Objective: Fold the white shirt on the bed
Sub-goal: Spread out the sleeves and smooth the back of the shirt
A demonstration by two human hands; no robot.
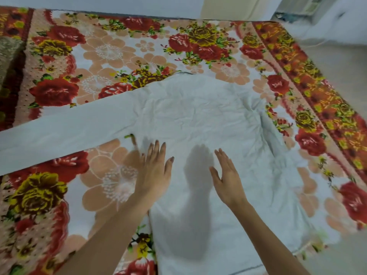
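Observation:
The white shirt [198,116] lies spread flat on the flowered bed cover [111,50], body towards me, wrinkled across the middle. One long sleeve [59,132] stretches out to the left edge of the view; the right side is bunched into folds. My left hand [155,171] hovers flat, fingers apart, over the shirt's left edge under the sleeve. My right hand [226,177] is held above the shirt's middle, palm turned inward, fingers straight. Both hands hold nothing and cast shadows on the cloth.
The bed's right edge runs diagonally from top centre to lower right, with pale floor [341,62] beyond it. A greenish-brown cloth or pillow [10,56] sits at the far left. A wall lies behind the bed's far edge.

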